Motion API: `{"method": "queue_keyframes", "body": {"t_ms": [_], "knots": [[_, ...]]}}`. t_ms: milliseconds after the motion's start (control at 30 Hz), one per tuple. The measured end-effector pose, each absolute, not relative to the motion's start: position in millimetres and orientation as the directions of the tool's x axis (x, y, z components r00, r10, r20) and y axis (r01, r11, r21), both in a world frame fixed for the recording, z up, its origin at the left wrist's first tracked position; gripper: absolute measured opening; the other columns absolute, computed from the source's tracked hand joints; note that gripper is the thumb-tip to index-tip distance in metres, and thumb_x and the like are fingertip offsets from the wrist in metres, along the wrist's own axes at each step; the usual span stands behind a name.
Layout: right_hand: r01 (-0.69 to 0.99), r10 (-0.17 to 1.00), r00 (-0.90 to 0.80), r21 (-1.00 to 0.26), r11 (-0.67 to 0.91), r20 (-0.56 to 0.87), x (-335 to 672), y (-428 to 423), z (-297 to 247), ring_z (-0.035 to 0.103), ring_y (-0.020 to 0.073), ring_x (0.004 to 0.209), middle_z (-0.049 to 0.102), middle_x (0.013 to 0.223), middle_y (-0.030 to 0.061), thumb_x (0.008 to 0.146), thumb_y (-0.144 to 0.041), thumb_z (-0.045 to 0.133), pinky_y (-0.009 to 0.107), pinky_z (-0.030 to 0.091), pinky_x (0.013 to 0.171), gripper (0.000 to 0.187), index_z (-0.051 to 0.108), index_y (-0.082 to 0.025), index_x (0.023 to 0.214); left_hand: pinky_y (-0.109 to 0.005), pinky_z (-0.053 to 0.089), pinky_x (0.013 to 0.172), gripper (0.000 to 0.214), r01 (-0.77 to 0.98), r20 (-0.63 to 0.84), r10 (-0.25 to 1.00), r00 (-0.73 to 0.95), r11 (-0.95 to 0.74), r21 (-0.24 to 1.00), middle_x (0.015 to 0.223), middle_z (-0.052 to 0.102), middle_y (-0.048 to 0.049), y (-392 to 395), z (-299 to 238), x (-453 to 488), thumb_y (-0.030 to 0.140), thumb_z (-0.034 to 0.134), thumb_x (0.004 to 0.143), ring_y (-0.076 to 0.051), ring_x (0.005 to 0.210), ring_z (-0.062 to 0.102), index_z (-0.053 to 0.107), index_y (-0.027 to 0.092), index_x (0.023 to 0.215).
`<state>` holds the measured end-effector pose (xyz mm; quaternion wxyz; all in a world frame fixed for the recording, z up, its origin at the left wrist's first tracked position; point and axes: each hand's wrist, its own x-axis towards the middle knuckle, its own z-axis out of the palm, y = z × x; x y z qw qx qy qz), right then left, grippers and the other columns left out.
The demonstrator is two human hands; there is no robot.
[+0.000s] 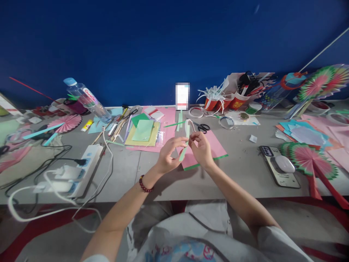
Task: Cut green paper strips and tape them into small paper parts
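Note:
Above the grey table (pixel 234 171), my left hand (pixel 169 154) and my right hand (pixel 201 148) pinch a narrow light-green paper strip (pixel 184 148) between their fingertips. The strip runs from the right fingertips down and left toward the left hand. A white strip (pixel 188 123) curls up behind its top end. A dark red bead bracelet (pixel 144 185) sits on my left wrist. Under the hands lies a pink paper sheet (pixel 215 147) with a green edge. Black scissors (pixel 202 127) rest just beyond.
A white power strip (pixel 81 167) with cables lies at the left, with a tilted water bottle (pixel 87 99) behind it. Stacked coloured paper (pixel 143 133) sits at centre. Red cups (pixel 234 101), tape rings and folded paper fans (pixel 308 156) crowd the right, beside a phone (pixel 278 171).

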<state>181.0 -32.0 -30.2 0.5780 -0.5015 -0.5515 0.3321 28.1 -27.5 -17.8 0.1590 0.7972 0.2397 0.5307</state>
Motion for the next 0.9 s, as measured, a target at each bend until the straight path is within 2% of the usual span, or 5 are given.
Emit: {"method": "queue_keyframes", "body": {"t_ms": [167, 267, 467, 700, 900], "knots": [[0.167, 0.939, 0.115, -0.939, 0.302, 0.323, 180.5, -32.8, -32.4, 0.057, 0.0169, 0.085, 0.057, 0.087, 0.001, 0.08, -0.023, 0.054, 0.033, 0.047, 0.083, 0.01, 0.048, -0.025, 0.087, -0.036, 0.056, 0.085, 0.021, 0.332, 0.859, 0.341, 0.382, -0.918, 0.216, 0.112, 0.068, -0.01, -25.2, -25.5, 26.9, 0.01, 0.053, 0.086, -0.02, 0.106, 0.064, 0.06, 0.022, 0.101], [0.137, 0.942, 0.075, -0.939, 0.316, 0.328, 180.0, -32.8, -35.6, 0.058, 0.0171, 0.086, 0.057, 0.088, 0.0013, 0.082, -0.024, 0.054, 0.035, 0.047, 0.087, 0.009, 0.049, -0.025, 0.089, -0.036, 0.055, 0.086, 0.02, 0.371, 0.871, 0.293, 0.395, -0.918, 0.141, 0.114, 0.066, -0.0106, -27.0, -26.4, 25.2, 0.013, 0.053, 0.087, -0.021, 0.109, 0.063, 0.062, 0.023, 0.102], [0.128, 0.932, 0.087, -0.932, 0.34, 0.352, 180.6, -32.0, -39.0, 0.059, 0.0179, 0.092, 0.059, 0.092, 0.0027, 0.082, -0.024, 0.053, 0.035, 0.047, 0.088, 0.01, 0.048, -0.025, 0.09, -0.035, 0.055, 0.088, 0.023, 0.377, 0.882, 0.306, 0.358, -0.912, 0.163, 0.123, 0.059, -0.0096, -30.3, -25.8, 23.4, 0.015, 0.056, 0.088, -0.021, 0.113, 0.06, 0.065, 0.026, 0.105], [0.1, 0.938, 0.079, -0.938, 0.331, 0.339, 179.0, -35.4, -30.3, 0.064, 0.0197, 0.091, 0.065, 0.089, 0.0032, 0.086, -0.034, 0.055, 0.038, 0.047, 0.089, 0.013, 0.046, -0.026, 0.088, -0.03, 0.055, 0.078, 0.024, 0.336, 0.873, 0.321, 0.368, -0.921, 0.197, 0.109, 0.065, -0.0074, -31.2, -25.0, 22.6, 0.015, 0.054, 0.09, -0.017, 0.096, 0.065, 0.064, 0.027, 0.107], [0.084, 0.939, 0.087, -0.942, 0.326, 0.333, 179.4, -35.4, -27.5, 0.064, 0.0194, 0.088, 0.067, 0.088, 0.0029, 0.086, -0.038, 0.057, 0.038, 0.048, 0.088, 0.016, 0.047, -0.026, 0.085, -0.03, 0.056, 0.079, 0.022, 0.263, 0.882, 0.33, 0.337, -0.932, 0.249, 0.106, 0.068, -0.0074, -30.7, -25.9, 25.3, 0.013, 0.052, 0.09, -0.016, 0.099, 0.066, 0.063, 0.025, 0.104]]}}
